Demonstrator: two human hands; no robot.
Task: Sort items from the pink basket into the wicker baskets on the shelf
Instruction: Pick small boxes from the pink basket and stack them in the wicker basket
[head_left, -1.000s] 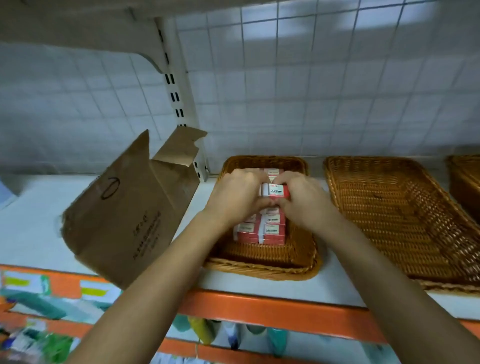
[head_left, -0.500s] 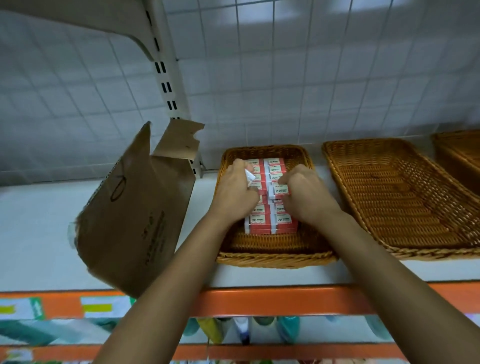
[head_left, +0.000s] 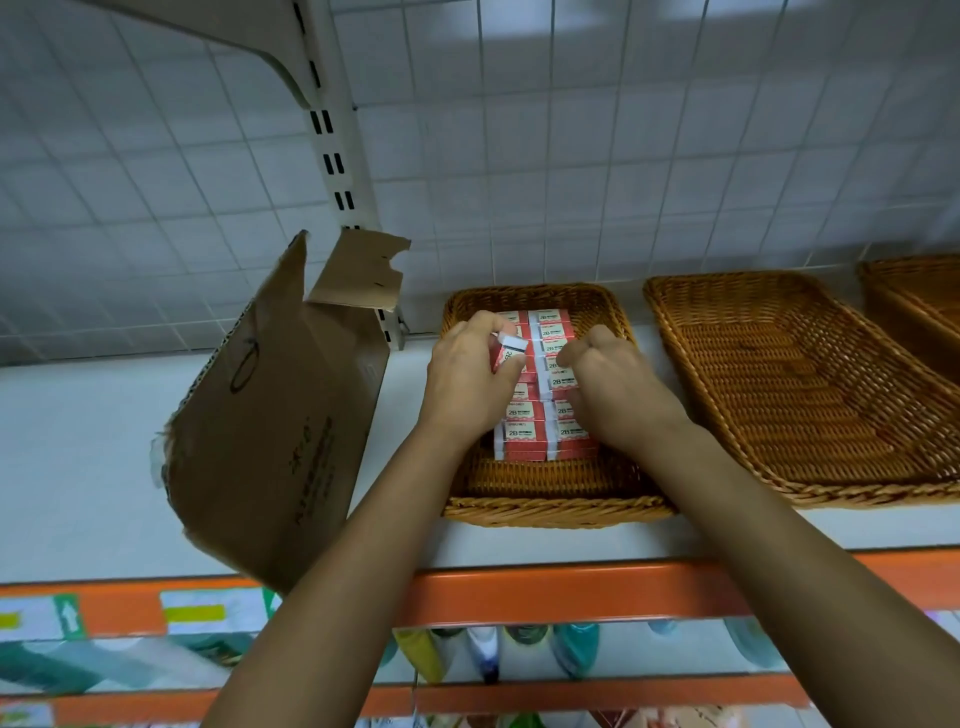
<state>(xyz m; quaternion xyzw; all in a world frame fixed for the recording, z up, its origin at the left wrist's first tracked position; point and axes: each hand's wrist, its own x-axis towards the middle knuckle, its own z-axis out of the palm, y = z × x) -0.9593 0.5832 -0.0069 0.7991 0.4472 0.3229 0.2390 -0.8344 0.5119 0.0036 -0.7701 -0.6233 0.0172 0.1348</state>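
"Head camera has both my hands in the wicker basket (head_left: 556, 512) at centre frame," I say. "My left hand (head_left: 467, 374) pinches one small box (head_left: 509, 356) between thumb and fingers, tilted, just above the rows of boxes (head_left: 524, 431) packed there. My right hand (head_left: 608, 384) lies knuckles-up on the right-hand row with its fingers curled down. Whether it grips one, I can't tell."

"How will the box handle?"

"Light, I'd judge. It looks like stiff card with sharp corners, a bit slick on the printed faces. I'd take it across its narrow width and go easy on the ends, which could crush. It should lie flat in the left row."

"Anything in the way?"

"The rows are tight, so a careless push could knock the neighbours askew. A torn cardboard carton (head_left: 280, 426) leans just beside the basket at the left of the frame, close by my left forearm; touching or not, I can't tell. To the right an empty basket (head_left: 779, 374) sits just beside this one, and a third basket (head_left: 914, 291) shows at the far right edge. All of them rest on the white shelf (head_left: 78, 441), and its orange rail (head_left: 519, 592) runs under my forearms. The pink basket isn't in view."
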